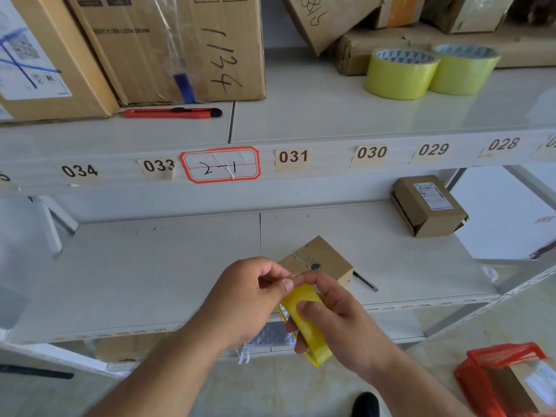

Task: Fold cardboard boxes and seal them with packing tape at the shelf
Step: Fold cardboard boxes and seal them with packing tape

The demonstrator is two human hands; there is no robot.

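My right hand point(340, 314) grips a yellow roll of packing tape point(304, 323) in front of the lower shelf's edge. My left hand point(249, 293) pinches at the top of the roll with thumb and fingertips, where the tape's end seems to be. Just behind the hands a small cardboard box point(322, 260) stands on the lower shelf point(150, 266), partly hidden by my fingers. A second small cardboard box point(428, 206) with a white label and loose flaps lies further back on the right.
Two yellow-green tape rolls point(400, 73) and a red box cutter point(171, 112) lie on the upper shelf point(316, 115), beside large cartons point(144, 46). A dark pen point(365, 281) lies by the small box. A red basket point(505, 380) stands on the floor at right.
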